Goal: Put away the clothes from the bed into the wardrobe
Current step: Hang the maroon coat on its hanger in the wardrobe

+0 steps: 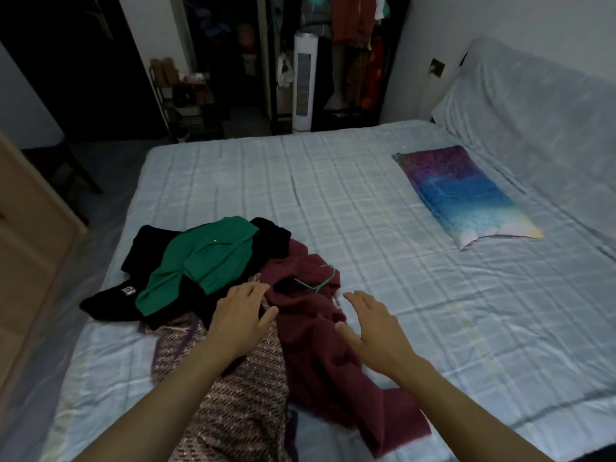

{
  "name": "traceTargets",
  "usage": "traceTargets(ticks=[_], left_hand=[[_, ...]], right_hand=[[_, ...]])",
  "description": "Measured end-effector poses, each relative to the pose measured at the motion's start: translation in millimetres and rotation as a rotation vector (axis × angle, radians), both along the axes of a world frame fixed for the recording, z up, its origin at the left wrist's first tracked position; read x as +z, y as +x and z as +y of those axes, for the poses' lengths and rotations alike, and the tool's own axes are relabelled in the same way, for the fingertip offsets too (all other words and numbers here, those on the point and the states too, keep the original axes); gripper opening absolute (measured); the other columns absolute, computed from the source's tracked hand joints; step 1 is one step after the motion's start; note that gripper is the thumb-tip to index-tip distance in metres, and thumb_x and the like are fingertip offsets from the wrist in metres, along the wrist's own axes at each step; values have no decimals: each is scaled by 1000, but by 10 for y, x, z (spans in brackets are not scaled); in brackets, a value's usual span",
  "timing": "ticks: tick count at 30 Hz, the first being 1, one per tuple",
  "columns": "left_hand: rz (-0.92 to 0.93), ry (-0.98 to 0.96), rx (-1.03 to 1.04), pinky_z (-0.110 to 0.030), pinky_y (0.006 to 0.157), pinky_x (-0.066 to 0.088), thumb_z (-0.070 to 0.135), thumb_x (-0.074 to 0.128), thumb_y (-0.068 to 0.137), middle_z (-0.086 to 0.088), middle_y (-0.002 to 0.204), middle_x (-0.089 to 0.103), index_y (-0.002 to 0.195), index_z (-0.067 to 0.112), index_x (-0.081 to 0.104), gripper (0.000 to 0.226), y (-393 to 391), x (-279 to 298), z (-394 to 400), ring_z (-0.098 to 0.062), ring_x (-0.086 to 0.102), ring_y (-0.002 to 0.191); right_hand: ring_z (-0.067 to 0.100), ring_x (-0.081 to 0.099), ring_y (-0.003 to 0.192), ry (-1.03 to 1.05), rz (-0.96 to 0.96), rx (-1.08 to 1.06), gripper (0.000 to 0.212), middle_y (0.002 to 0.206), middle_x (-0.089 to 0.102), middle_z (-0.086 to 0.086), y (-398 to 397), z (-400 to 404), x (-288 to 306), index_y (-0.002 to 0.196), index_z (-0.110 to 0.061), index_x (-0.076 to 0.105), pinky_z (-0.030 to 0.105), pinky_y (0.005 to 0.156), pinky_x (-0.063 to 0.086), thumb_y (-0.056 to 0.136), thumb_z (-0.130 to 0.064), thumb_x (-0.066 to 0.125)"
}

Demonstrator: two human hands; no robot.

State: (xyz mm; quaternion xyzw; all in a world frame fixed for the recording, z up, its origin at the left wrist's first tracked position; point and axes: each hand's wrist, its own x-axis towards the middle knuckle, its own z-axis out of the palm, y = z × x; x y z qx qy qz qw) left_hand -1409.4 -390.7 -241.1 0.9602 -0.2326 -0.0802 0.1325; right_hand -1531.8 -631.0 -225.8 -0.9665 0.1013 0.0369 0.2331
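Note:
A pile of clothes lies on the near left part of the bed. A maroon garment with a thin green hanger lies at the right of the pile. A green shirt rests on black clothes at the left, and a pink-and-brown striped garment lies nearest me. My left hand hovers open over the pile's middle. Over the maroon garment's right edge, my right hand is open with fingers spread. The open wardrobe with hanging clothes stands beyond the bed.
A colourful pillow lies on the bed's right side. A white tower fan stands by the wardrobe. A shoe rack sits at the back left. A wooden cabinet lines the left edge beside the floor strip.

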Motion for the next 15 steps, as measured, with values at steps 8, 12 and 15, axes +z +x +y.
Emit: traceTargets(ticks=[8, 12, 15], left_hand=[[45, 52, 37, -44, 107, 37, 49, 45, 99, 1, 150, 40, 146, 24, 39, 53, 353, -112, -359, -24, 35, 137], [61, 40, 39, -41, 109, 35, 50, 43, 100, 3, 151, 38, 147, 26, 37, 53, 578, -219, -419, -22, 33, 138], [81, 31, 38, -40, 109, 35, 49, 44, 99, 3, 150, 39, 147, 26, 37, 53, 829, -387, -336, -21, 33, 137]], right_hand=[[25, 42, 134, 93, 36, 8, 71, 154, 37, 3, 741, -346, -522, 153, -22, 26, 46, 105, 42, 93, -50, 53], [25, 42, 134, 145, 69, -20, 70, 153, 38, 3, 1052, -390, -709, 152, -25, 26, 49, 104, 42, 93, -51, 52], [26, 44, 131, 127, 80, -41, 67, 152, 40, 4, 1252, -356, -864, 151, -22, 30, 49, 103, 43, 94, -49, 53]])
